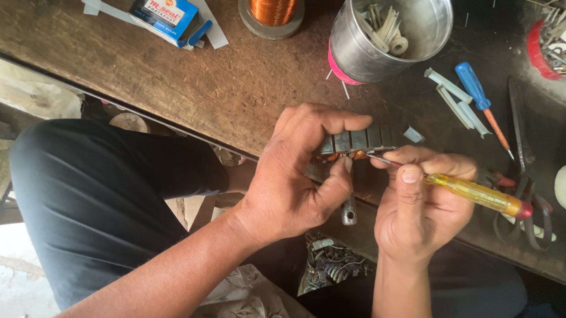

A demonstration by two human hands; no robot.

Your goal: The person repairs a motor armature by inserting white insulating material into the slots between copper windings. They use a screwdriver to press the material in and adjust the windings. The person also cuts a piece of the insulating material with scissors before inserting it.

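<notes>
Two hands at work over the edge of the counter (230,92): left hand (296,171) clamped around a grey metal motor core (356,141), fingers curled over its top, thumb underneath; right hand (416,204) closed on a yellow-handled screwdriver (472,194), tip pressed into a slot where copper wire shows. Seemingly midway, with wire seated in at least one slot, the rest hidden by fingers. Further out, a steel cup (385,30) of white strips, a copper wire spool (273,9), a blue screwdriver (478,96), and a blue box (165,16).
</notes>
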